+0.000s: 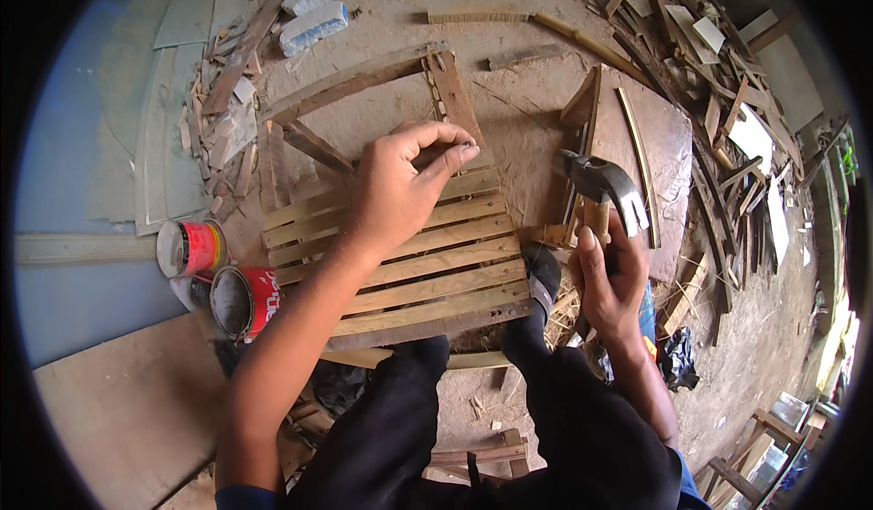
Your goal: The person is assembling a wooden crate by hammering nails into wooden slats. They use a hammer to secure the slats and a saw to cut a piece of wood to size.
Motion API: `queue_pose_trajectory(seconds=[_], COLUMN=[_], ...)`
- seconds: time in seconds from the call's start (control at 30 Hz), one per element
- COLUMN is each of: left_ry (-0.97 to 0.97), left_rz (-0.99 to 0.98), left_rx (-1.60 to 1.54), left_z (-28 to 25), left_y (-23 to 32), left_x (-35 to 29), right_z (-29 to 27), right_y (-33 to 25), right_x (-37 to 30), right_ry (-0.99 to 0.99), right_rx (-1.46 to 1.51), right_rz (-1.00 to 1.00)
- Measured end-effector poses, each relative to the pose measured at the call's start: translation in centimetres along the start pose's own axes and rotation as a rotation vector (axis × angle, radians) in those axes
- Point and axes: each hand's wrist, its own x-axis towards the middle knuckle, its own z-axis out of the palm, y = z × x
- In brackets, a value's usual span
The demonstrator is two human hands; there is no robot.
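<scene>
Right hand (614, 281) clenched on claw hammer (611, 185): curved metal claw, wooden handle (594, 217), right of slatted wooden seat (446, 260). Left hand (411, 172) over seat's far slats, fingertips pinched; contents too small to tell. Slats narrow, pale; near rail (436, 325) rough, darker.

A rough woodworking workshop, shown by the hammer (611, 183) in the right hand (615, 278), the slatted wooden frame (446, 263) below the left hand (400, 178), scrap wood (718, 128) heaped beyond the right hand and a littered bare floor (759, 346) around both
</scene>
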Motion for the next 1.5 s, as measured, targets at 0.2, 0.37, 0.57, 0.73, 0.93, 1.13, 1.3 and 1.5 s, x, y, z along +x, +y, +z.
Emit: queue_pose_trajectory(seconds=[0.2,0.37,0.57,0.73,0.93,1.13,1.3,1.5], left_ry=[0.031,0.043,0.048,0.065,0.042,0.078,0.038,0.077], left_rz=[-0.014,-0.004,0.001,0.047,0.041,0.098,0.039,0.004], left_rx=[0.053,0.079,0.107,0.116,0.121,0.125,0.141,0.04], left_z=[0.5,0.6,0.8,1.0,0.9,1.1,0.6,0.4], left_y=[0.4,0.6,0.8,0.6,0.7,0.8,1.2,1.5], left_x=[-0.2,-0.3,-0.4,-0.2,-0.2,0.1,-0.2,-0.2], right_z=[0.8,1.1,1.6,1.8,1.9,1.8,1.3,1.7], right_y=[-0.3,0.0,0.7,0.7,0.1,-1.7,-3.3,-3.9], right_x=[-0.6,-0.8,-0.8,-1.4,-1.2,-0.1,1.0,0.9], right_ry=[0.03,0.016,-0.001,-0.008,-0.017,-0.05,-0.087,-0.097], right_rx=[0.073,0.051,0.079,0.07,0.016,-0.058,-0.119,-0.122], right_rz=[0.022,-0.036,-0.067,0.024,0.005,-0.069,-0.112,-0.204])
